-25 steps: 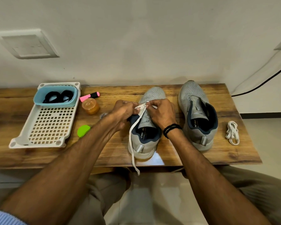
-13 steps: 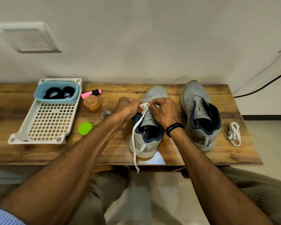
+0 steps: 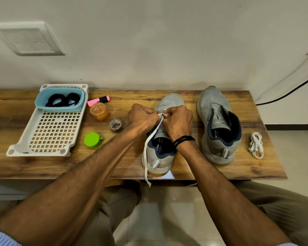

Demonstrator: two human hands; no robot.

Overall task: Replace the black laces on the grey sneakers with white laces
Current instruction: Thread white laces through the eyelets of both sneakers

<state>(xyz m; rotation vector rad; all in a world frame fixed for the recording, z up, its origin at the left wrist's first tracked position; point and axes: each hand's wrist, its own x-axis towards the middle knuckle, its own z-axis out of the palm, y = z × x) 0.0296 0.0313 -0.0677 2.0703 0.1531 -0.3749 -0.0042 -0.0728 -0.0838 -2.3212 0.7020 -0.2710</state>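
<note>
Black laces (image 3: 62,100) are off both shoes, coiled in the pale blue plastic tub (image 3: 60,108) at upper left of the wooden counter (image 3: 43,166). Mid-frame, left hand (image 3: 142,119) and right hand (image 3: 178,121) meet over the forward eyelets of one grey mesh sneaker (image 3: 158,161). The fingers of both pinch a flat white lace (image 3: 150,137), its tail trailing past the heel and off the counter edge. The second grey sneaker (image 3: 219,125), just right, is unlaced. A bundled white lace (image 3: 255,144) waits far right. Judgement: removal done, relacing barely begun.
</note>
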